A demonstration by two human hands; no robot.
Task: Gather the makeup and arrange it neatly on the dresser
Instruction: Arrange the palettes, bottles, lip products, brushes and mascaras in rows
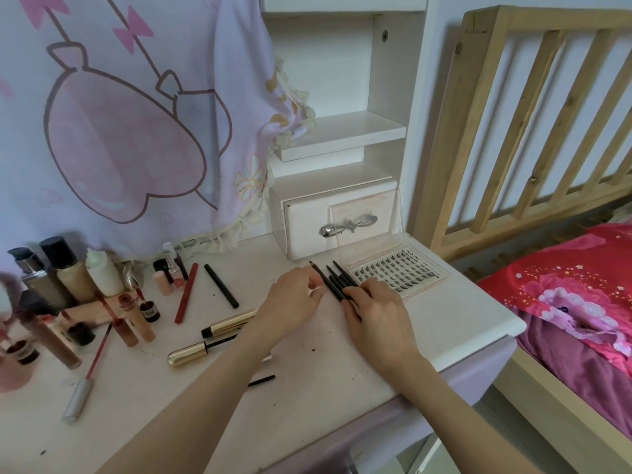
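White table [342, 354]: thin black pencils [333, 280] lie side by side, tips pointing up-left. Left hand [294, 299] curled, right hand [376, 313] flat, both touching them.

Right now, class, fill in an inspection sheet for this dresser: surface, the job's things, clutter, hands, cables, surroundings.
Surface: white dresser top, dark specks scattered.
Job's things: black pencils lined up beside open lash case; gold mascara tube and wand apart.
Clutter: bottles and lip glosses crowd the left; red pencil loose.
Hands: left hand and right hand at the pencils.
Cables: nothing seen.
Surroundings: small drawer, printed cloth, wooden bed rail.
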